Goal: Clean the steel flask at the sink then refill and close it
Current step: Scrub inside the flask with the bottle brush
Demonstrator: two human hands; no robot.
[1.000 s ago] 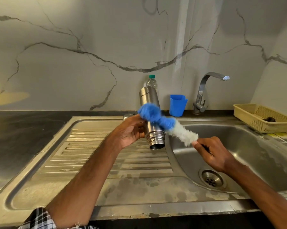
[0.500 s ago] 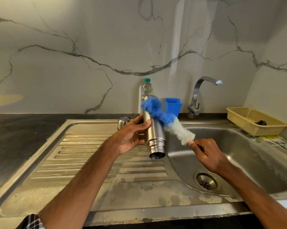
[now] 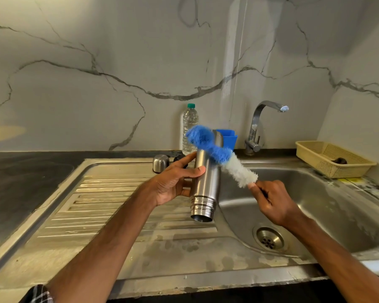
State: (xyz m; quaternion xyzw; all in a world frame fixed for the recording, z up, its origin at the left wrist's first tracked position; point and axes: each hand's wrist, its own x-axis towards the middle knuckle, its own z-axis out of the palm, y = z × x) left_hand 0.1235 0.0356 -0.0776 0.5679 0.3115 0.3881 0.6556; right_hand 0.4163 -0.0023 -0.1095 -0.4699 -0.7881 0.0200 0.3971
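- Two hands in view: left hand wraps thumb and fingers round the steel flask at mid-body; right hand pinches the handle end of the bottle brush, handle itself mostly hidden in the fist.
- Flask is in the air, tilted, open mouth down and toward the camera, over the ridge where the drainboard meets the sink basin.
- Brush lies across the outside of the flask's upper end, blue bristles touching the steel, white bristles nearer the right hand. Looks like an outer scrub; can't tell whether the inside is done.
- Tap shows no water running.
- Flask cap stands on the back of the drainboard, just beyond the left hand's fingers; a dark piece beside it is partly hidden.
- Risk: one-hand hold on smooth steel, likely wet. Brush pressure from the side could twist or slide the flask out of the fingers, dropping it onto the ridge or into the basin and denting it.
- Risk: left hand's knuckles are near the cap; a wide scrub stroke could knock it over or roll it.
- Risk: the springy brush could flick off the flask's end and spray the wall, the plastic bottle and the blue cup.
- Risk: the end-of-handle pinch gives weak control, so the brush may wobble or skid.
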